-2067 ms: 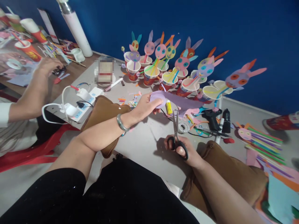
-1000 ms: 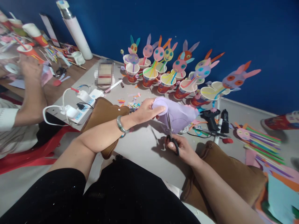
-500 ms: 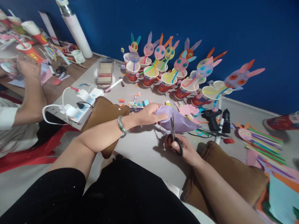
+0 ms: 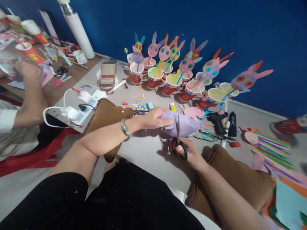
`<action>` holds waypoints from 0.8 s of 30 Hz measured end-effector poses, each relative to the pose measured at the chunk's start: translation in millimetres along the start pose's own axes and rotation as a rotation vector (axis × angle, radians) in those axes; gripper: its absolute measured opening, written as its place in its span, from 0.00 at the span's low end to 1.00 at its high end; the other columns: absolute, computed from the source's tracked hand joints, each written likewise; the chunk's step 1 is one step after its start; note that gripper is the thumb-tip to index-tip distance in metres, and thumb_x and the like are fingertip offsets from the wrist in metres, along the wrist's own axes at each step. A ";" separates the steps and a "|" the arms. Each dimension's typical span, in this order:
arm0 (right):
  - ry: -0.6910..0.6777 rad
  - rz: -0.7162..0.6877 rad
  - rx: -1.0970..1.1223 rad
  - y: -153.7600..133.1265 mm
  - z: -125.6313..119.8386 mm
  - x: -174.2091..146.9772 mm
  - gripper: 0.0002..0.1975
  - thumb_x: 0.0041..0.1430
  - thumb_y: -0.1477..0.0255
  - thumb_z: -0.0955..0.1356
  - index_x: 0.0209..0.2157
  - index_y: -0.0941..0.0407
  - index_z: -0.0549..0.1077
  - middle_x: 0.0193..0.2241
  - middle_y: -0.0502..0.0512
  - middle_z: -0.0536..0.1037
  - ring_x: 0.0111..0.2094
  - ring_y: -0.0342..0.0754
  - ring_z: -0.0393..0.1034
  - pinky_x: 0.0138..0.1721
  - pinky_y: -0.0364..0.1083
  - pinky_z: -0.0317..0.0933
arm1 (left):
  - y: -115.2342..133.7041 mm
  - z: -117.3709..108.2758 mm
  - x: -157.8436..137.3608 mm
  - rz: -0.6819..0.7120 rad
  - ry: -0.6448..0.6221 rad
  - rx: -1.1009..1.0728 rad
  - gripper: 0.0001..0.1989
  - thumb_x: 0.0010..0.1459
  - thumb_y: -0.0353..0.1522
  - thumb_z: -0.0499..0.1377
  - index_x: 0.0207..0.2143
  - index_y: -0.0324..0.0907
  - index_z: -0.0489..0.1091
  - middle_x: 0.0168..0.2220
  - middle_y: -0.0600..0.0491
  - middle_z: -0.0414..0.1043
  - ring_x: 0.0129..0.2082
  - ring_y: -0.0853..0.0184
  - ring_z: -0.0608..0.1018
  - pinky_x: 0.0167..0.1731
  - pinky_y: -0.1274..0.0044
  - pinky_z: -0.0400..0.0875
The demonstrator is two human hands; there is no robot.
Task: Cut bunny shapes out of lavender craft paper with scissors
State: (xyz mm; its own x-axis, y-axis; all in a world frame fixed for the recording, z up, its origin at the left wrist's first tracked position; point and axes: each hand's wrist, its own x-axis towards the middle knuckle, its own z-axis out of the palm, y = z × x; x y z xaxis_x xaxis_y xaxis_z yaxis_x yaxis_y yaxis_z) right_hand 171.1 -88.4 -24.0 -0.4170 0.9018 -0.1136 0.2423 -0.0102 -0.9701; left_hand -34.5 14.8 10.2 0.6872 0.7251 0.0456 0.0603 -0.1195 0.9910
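Observation:
My left hand (image 4: 158, 118) pinches the left end of a sheet of purple paper (image 4: 188, 126) above the table, thumb on top. Black-handled scissors (image 4: 177, 139) are in my right hand (image 4: 188, 151), with fingers through the loops. Their blades point away from me and lie across the paper, close to my left thumb. Whether the blades are closed is hard to make out. Behind the paper lie small coloured scraps (image 4: 144, 104) and a piece of pink paper (image 4: 193, 111).
Paper cups (image 4: 172, 83) with rabbit-faced figures line the blue wall. A black glue gun (image 4: 217, 123) lies to the right, near coloured sticks (image 4: 275, 148). Brown cushions (image 4: 230, 175) flank me. A power strip (image 4: 88, 110) and another person's arm (image 4: 32, 92) are at left.
The purple paper has turned and shifted slightly in my left hand, its right end now shorter and more rounded. My right hand with the scissors has barely moved.

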 end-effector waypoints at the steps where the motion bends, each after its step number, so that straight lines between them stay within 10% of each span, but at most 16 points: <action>1: 0.004 -0.001 -0.002 0.3 0.0 0.1 0.31 0.57 0.41 0.66 0.24 0.57 0.67 0.21 0.50 0.68 0.21 0.41 0.55 0.22 0.43 0.49 | 0.2 0.0 0.1 0.003 0.005 0.008 0.08 0.54 0.30 0.57 0.23 0.39 0.64 0.18 0.60 0.63 0.19 0.78 0.65 0.21 0.83 0.57; 24: 0.047 0.030 0.002 -1.7 1.5 1.6 0.31 0.51 0.41 0.69 0.21 0.56 0.65 0.18 0.48 0.67 0.20 0.41 0.56 0.23 0.43 0.50 | -1.0 -1.0 1.4 -0.022 -0.008 -0.037 0.08 0.53 0.33 0.59 0.24 0.39 0.65 0.18 0.60 0.65 0.18 0.78 0.67 0.19 0.84 0.58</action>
State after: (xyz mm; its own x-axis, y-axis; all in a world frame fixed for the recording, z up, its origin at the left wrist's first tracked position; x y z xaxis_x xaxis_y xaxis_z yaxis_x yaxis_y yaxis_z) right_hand 168.7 -87.6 -22.9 -0.3680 0.9203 -0.1326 0.2523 -0.0384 -0.9669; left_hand -34.3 16.6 9.4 0.6915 0.7221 0.0229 0.0489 -0.0784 0.9957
